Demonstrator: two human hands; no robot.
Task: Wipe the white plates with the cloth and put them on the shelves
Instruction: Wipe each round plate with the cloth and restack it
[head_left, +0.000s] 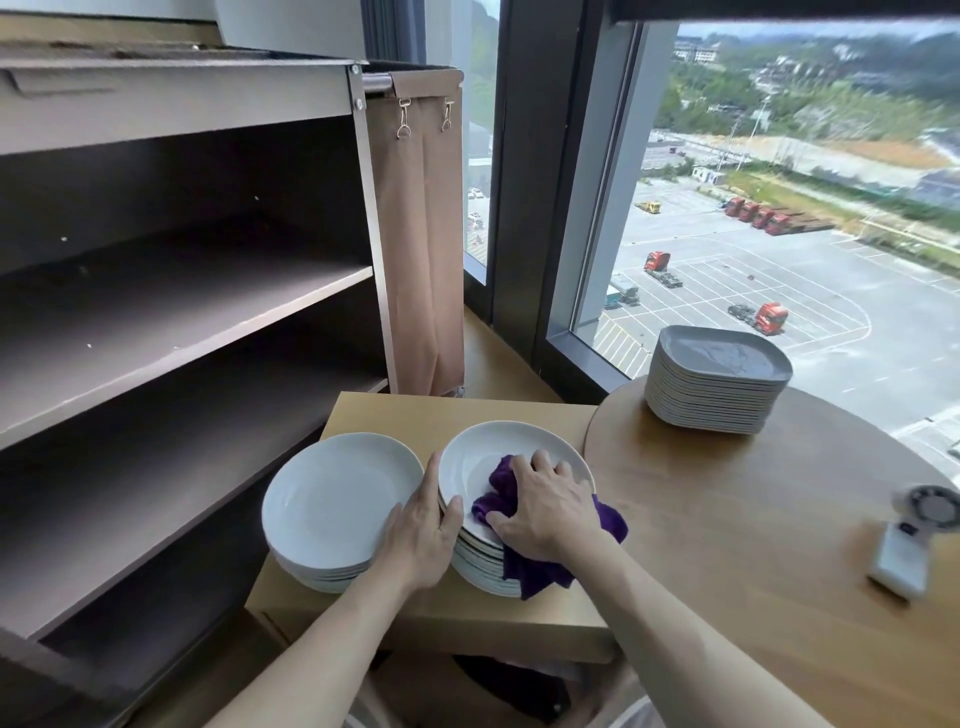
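Purple cloth (501, 483) under right hand (545, 506) wipes top plate (488, 452).

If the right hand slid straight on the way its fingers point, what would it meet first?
Likely the far rim of the top plate, with the purple cloth bunched ahead of the right hand; depth is unclear.

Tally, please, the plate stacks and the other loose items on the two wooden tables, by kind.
Round white plate stacks: 2
Square plate stack: 1
Purple cloth: 1
Handheld fan: 1
Total: 5
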